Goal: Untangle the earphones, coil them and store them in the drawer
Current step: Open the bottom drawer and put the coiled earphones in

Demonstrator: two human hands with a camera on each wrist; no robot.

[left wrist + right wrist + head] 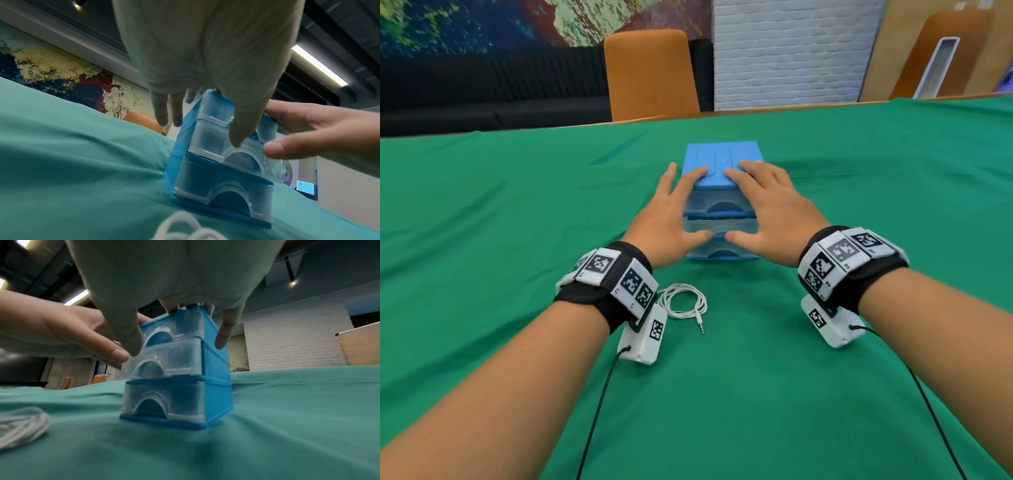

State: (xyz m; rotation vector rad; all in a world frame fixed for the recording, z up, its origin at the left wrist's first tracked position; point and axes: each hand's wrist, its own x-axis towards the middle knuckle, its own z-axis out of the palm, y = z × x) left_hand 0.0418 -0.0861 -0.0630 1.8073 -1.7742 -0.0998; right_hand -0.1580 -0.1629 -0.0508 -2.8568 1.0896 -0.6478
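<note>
A small blue drawer unit [722,161] with three translucent drawers stands on the green cloth. Its middle drawer [180,360] sticks out a little from the frame. My left hand [667,212] lies on the unit's left side, fingers flat on the top, thumb at the middle drawer's front. My right hand [770,205] mirrors it on the right, thumb tip beside the left thumb. The white earphones [683,301] lie coiled on the cloth just in front of the unit, next to my left wrist, with the jack plug [702,327] pointing toward me. Neither hand touches them.
The green cloth [859,377] covers the whole table. An orange chair [650,75] stands behind the far edge, with a dark sofa and a white brick wall beyond. Black cables trail from both wrist cameras toward me.
</note>
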